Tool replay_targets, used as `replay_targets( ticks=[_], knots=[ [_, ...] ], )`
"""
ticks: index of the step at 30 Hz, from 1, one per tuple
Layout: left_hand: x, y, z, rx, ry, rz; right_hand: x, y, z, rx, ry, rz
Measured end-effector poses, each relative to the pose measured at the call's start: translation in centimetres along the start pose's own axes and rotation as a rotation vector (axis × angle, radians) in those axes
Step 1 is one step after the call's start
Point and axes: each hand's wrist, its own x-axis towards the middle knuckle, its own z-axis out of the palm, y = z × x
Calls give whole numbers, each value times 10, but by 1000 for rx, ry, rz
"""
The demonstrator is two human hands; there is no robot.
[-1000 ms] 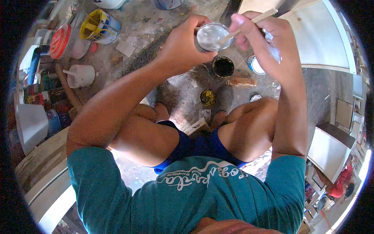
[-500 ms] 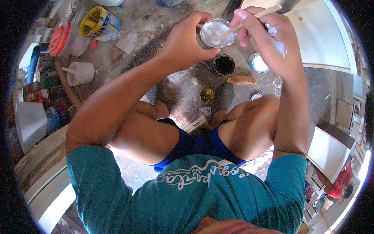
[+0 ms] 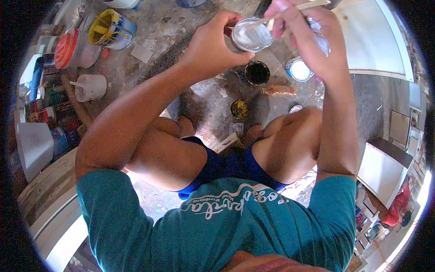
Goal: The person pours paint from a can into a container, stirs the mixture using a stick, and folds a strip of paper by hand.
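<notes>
My left hand point(image 3: 215, 43) is wrapped round a small clear cup of white paint point(image 3: 252, 37), tilted a little and held above the floor. A thin wooden stick point(image 3: 297, 8) is gripped between the thumb and fingers of my right hand point(image 3: 312, 36). Its lower end dips into the white paint. White paint is smeared on the back of my right hand near the thumb. Below the cup, a dark open can point(image 3: 257, 72) stands on the floor, with a white-topped can point(image 3: 299, 70) to its right.
A yellow-stained paint bucket point(image 3: 112, 29), a red-lidded tub point(image 3: 66, 48) and a white pail point(image 3: 91, 88) stand at the left. Between my feet is a yellow-flecked can point(image 3: 239, 109). A bottle point(image 3: 279, 90) lies near it. A white panel point(image 3: 371, 38) is at the upper right.
The stick's tip has shifted up and left inside the cup, toward its far side. My right hand has moved slightly away from me, and the cup has moved slightly left.
</notes>
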Motion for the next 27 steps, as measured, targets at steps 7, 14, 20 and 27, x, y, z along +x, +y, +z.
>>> replay_targets(
  ticks=[7,14,20,27],
  knots=[
    [0,-2,0,28,-20,13,10,-14,-15,-46,-138,122],
    [2,1,2,38,-20,13,-1,11,1,-270,35,-138],
    [0,-3,1,66,1,27,7,-19,-7,-153,-124,187],
    [0,-3,0,40,-7,5,8,-1,-12,-159,-281,140]
  ],
)
